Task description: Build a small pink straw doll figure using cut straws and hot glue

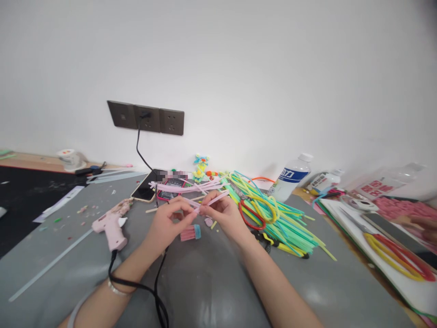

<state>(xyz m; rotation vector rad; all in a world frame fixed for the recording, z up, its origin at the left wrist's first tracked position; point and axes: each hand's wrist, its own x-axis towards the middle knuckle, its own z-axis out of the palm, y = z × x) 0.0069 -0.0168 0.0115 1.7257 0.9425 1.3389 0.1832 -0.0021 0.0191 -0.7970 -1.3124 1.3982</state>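
Observation:
Above the middle of the grey mat, my left hand (167,222) and my right hand (228,217) meet with their fingertips pinched on a pale pink pipe cleaner (219,197). Its ends stick out past the fingers; the part between them is partly hidden. Just behind my hands lies a bunch of pink pipe cleaners (187,187). Below my fingers sits a small pink and blue fuzzy piece (190,233), with a little pink coil (208,222) beside it. A pink hot glue gun (111,223) lies left of my left hand, and its black cord passes by my left wrist.
Green and yellow pipe cleaners (297,228) lie at right with red-handled scissors (254,218) and yellow-handled pliers (285,247). Behind stand a bottle (292,176) and a small colourful figure (200,168). Phones (147,187) lie behind. Another person's hand (425,228) shows far right.

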